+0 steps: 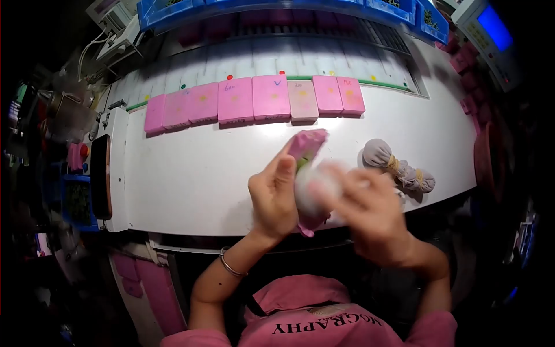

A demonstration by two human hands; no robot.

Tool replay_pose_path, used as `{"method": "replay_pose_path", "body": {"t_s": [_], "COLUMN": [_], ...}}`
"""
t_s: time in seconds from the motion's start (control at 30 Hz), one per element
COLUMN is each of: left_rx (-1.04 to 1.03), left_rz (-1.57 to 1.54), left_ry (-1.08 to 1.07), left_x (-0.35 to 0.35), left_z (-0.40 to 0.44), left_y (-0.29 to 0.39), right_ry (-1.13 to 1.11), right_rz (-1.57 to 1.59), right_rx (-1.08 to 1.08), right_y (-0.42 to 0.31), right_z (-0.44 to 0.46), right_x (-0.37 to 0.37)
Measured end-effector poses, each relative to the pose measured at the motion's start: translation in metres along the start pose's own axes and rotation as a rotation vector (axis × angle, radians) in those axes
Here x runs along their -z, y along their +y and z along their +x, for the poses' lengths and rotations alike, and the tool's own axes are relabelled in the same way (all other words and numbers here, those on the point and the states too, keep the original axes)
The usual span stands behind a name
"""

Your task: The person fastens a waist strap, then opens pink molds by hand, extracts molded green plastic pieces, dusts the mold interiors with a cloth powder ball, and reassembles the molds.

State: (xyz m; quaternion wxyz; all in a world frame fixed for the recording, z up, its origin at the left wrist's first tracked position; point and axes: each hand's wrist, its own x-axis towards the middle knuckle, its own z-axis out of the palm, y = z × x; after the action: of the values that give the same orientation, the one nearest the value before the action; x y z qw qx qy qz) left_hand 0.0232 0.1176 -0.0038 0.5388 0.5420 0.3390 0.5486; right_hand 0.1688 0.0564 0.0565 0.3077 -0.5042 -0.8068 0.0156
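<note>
My left hand (273, 199) is closed round a pink rubber mould (309, 141), held upright above the front edge of the white table, its thumb along the side. A green patch shows on the mould's inner face. My right hand (373, 211), smeared by motion, grips a round white cloth pouch (318, 188) against that face. The pouch hides the mould's middle, and its outline is blurred. Just beyond my right hand lies a grey cloth bundle (378, 152) tied with yellowish bands.
Across the white table (191, 168) stands a row of pink mould blocks (270, 98), one of them paler. Behind are blue trays (277, 8). A phone (102, 176) lies at the left edge. A device with a blue screen (494, 29) stands far right, above a reddish bowl (490, 156).
</note>
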Motion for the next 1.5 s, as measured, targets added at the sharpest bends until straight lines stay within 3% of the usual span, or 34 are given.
{"method": "replay_pose_path", "body": {"t_s": [0.07,0.2,0.27,0.33,0.37,0.4,0.43,0.53,0.63,0.7,0.73,0.87,0.97,1.03,1.07,1.13,1.2,1.3,1.4,1.47,1.5], "left_rx": [0.042,0.083,0.079,0.214,0.222,0.378,0.377,0.393,0.301,0.123,0.146,0.451,0.444,0.531,0.450,0.456,0.458,0.500,0.590,0.656,0.636], "left_rz": [-0.039,0.026,0.053,-0.078,-0.056,-0.121,-0.161,-0.209,-0.216,0.010,0.160,-0.004,-0.157,-0.198,-0.197,-0.168,-0.127,-0.063,-0.081,-0.117,-0.231], "left_ry": [-0.063,-0.043,-0.019,-0.050,-0.057,-0.114,-0.112,-0.195,-0.306,-0.419,-0.526,-0.442,-0.461,-0.144,-0.142,-0.138,-0.123,-0.067,0.011,0.107,0.032], "left_x": [0.002,0.001,0.006,0.016,0.015,0.014,0.009,-0.005,0.001,0.000,0.003,0.001,0.014,0.044,0.047,0.030,0.018,0.012,0.016,0.030,0.037], "left_z": [-0.002,-0.002,0.006,0.015,0.015,0.010,0.007,0.002,0.006,0.015,0.019,0.010,0.011,0.002,0.001,0.004,0.004,0.003,0.006,0.005,0.011], "left_y": [0.001,-0.004,-0.002,0.006,0.006,0.012,0.011,0.013,0.008,0.007,0.011,0.004,-0.006,-0.050,-0.065,-0.029,-0.016,-0.005,-0.002,-0.003,-0.011], "right_ry": [-0.249,-0.449,-0.428,-0.404,-0.281,-0.155,-0.076,0.022,0.095,0.052,0.045,-0.180,0.108,0.387,0.514,0.682,0.809,0.721,0.653,0.694,0.727], "right_rz": [0.037,0.062,-0.016,-0.090,-0.005,0.079,0.313,0.759,0.688,0.627,0.588,0.815,0.352,-0.101,-0.316,-0.615,-0.830,-0.977,-1.177,-1.016,-1.089], "right_rx": [0.024,-0.019,-0.080,-0.132,-0.168,-0.201,-0.238,-0.476,-0.432,-0.384,-0.353,-0.520,-0.477,-0.351,-0.387,-0.343,-0.449,-0.624,-0.615,-0.638,-0.495], "right_y": [-0.007,0.004,0.014,0.021,0.022,0.023,0.022,0.021,0.024,0.026,0.029,0.046,0.103,0.168,0.201,0.265,0.308,0.325,0.344,0.356,0.364], "right_z": [-0.007,-0.006,-0.005,-0.004,-0.001,0.002,0.005,0.012,0.011,0.006,0.003,0.005,0.004,0.009,0.010,0.010,0.009,0.009,0.004,0.000,-0.004], "right_x": [-0.005,0.002,0.005,0.003,0.000,-0.004,-0.008,-0.013,-0.009,-0.011,-0.013,0.011,0.054,0.105,0.136,0.195,0.229,0.247,0.249,0.249,0.250]}}
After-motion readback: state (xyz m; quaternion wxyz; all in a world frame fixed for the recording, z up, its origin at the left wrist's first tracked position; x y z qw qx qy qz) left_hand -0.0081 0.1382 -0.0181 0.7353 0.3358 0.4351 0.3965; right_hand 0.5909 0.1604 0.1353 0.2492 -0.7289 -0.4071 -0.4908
